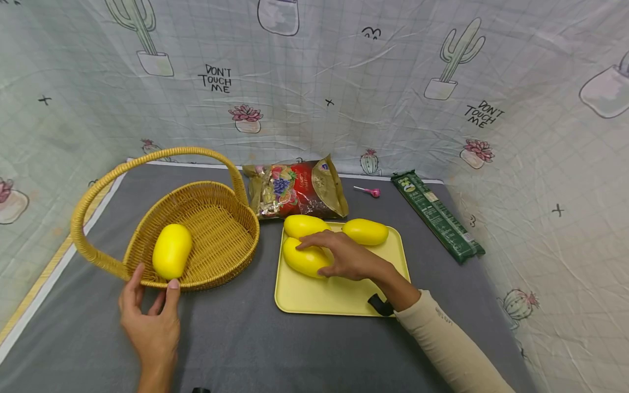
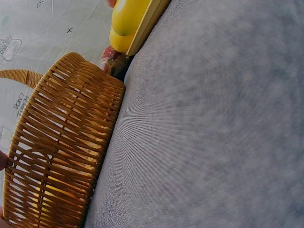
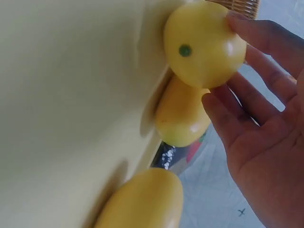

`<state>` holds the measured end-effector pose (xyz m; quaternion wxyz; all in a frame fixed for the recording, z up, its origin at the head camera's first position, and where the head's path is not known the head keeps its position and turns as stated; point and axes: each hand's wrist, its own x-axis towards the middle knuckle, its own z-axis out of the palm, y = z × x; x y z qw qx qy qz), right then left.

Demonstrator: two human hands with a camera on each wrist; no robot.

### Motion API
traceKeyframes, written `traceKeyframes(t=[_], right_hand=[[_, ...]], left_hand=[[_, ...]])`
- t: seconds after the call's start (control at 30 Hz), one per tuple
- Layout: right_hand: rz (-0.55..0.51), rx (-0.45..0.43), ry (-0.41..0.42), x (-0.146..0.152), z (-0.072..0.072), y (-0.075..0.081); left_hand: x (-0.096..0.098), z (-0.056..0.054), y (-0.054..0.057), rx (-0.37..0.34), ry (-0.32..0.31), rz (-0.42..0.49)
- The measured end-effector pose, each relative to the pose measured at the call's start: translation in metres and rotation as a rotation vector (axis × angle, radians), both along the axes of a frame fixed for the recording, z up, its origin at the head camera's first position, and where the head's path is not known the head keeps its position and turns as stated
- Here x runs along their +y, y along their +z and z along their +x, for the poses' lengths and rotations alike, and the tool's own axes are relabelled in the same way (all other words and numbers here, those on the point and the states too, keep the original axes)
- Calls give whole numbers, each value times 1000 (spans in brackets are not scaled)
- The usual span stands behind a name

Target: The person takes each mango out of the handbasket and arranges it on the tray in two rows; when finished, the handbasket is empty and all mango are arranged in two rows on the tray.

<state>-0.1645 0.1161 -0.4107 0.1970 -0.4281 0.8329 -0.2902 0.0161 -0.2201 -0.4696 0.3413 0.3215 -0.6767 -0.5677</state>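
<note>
My left hand [image 1: 152, 322] holds the near rim of a yellow wicker basket [image 1: 221, 245], its thumb and index fingertips right at the edge. Inside the basket, by that hand, lies a smooth mango-shaped yellow fruit [image 1: 172, 251]. On a pale yellow tray [image 1: 319, 297], my right hand [image 1: 349, 256] grips the nearest yellow fruit [image 1: 302, 262], fingers over its top and thumb at its near side. A green dot marks the end of this fruit [image 3: 204, 52] in the right wrist view. Two more yellow fruits [image 1: 304, 224] [image 1: 366, 232] rest along the tray's far side.
Behind the tray stands a gold and red candy bag [image 1: 300, 188], with a pink lollipop [image 1: 374, 192] to its right. A long green packet [image 1: 437, 215] lies at the far right. The basket's tall handle [image 1: 162, 155] arches over it. A printed cloth hangs behind the grey table.
</note>
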Motion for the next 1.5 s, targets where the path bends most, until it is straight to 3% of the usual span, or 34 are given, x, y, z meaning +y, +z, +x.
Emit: traceKeyframes(t=[0.27,0.53,0.7,0.9,1.17,1.5], right_hand=[[-15,78,-1,-1,0,5],[-208,126,-89,-30,8,23],[-303,87,-189,-67,15,30],[-398,0,-193,-114,22,34],[-381,-21,-189,-168,31,35],[-211,15,-199,-222,38,24]], left_hand=[[0,0,1,7,2,-3],[-2,0,1,10,15,-2],[-2,-1,1,9,14,-1],[-2,-1,2,5,11,-3],[-1,-2,1,2,2,-6],[-1,1,-1,-10,-3,-19]])
